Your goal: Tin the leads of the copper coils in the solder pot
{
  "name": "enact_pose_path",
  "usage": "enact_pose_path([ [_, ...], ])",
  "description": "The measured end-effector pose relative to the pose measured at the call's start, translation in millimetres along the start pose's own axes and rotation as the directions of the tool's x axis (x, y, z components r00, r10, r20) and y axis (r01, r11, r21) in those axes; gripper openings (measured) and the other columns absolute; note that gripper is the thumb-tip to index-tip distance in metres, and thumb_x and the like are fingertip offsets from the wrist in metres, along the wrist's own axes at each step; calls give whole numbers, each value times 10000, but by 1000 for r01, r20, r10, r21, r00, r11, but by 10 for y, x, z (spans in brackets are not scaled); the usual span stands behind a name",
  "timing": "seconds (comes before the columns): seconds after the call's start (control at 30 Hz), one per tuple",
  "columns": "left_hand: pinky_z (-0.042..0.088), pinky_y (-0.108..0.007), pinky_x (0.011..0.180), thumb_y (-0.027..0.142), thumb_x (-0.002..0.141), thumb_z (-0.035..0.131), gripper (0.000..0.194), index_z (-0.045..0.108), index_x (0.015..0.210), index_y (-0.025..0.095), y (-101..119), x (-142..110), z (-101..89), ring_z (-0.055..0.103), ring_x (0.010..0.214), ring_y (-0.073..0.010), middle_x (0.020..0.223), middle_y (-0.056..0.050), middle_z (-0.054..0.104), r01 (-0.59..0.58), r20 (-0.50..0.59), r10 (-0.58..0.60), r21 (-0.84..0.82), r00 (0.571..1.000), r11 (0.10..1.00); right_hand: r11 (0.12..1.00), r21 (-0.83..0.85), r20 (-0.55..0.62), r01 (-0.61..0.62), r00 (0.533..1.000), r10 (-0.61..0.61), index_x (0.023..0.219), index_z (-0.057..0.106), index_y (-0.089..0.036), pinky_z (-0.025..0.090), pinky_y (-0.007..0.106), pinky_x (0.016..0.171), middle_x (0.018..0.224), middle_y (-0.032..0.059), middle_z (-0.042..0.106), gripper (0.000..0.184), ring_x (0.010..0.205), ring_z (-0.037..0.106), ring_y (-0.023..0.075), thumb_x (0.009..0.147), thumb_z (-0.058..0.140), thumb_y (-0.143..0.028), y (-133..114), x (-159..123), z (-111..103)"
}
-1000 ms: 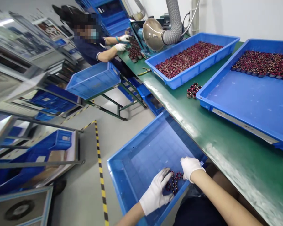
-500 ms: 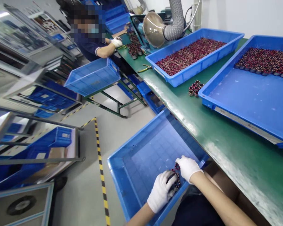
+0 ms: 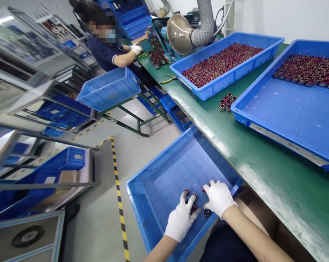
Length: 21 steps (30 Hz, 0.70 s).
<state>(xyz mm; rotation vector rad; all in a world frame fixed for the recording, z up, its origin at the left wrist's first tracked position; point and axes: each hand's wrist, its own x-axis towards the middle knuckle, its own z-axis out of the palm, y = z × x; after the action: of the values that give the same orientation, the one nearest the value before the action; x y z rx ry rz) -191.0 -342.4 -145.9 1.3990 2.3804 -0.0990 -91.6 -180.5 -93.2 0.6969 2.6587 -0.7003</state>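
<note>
Both my hands wear white gloves and rest inside a shallow blue tray point(image 3: 164, 174) that hangs off the near edge of the green bench. My left hand point(image 3: 182, 218) lies palm down with fingers spread over several small dark red wound coils point(image 3: 194, 206). My right hand point(image 3: 218, 198) lies beside it, fingers flat on the same cluster of coils. A single coil point(image 3: 186, 191) peeks out past my left fingertips. Neither hand grips anything.
On the green bench point(image 3: 251, 160) stand two big blue trays point(image 3: 290, 109) point(image 3: 224, 65) holding many coils, with a small loose group of coils point(image 3: 226, 102) between them. A gloved co-worker point(image 3: 112, 51) works at the far end by an extraction hose point(image 3: 186, 32). Blue crates and racks fill the left floor.
My hands went from cupping the coils together to lying flat and spread, and the coils have scattered slightly toward the tray's middle.
</note>
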Motion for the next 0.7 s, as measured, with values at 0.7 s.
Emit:
enact_pose_path([
  [0.7,499,-352,625,571,772,377,460,502,996,190,-149,126,-39,593,719,-221,767,-32,572,250,-95,-445,-715,891,653,930,203,74,-305,952,296,893,624,-33,500,412,571,860,224,618,245,764,640,313,817,395,-74,-379,216,241],
])
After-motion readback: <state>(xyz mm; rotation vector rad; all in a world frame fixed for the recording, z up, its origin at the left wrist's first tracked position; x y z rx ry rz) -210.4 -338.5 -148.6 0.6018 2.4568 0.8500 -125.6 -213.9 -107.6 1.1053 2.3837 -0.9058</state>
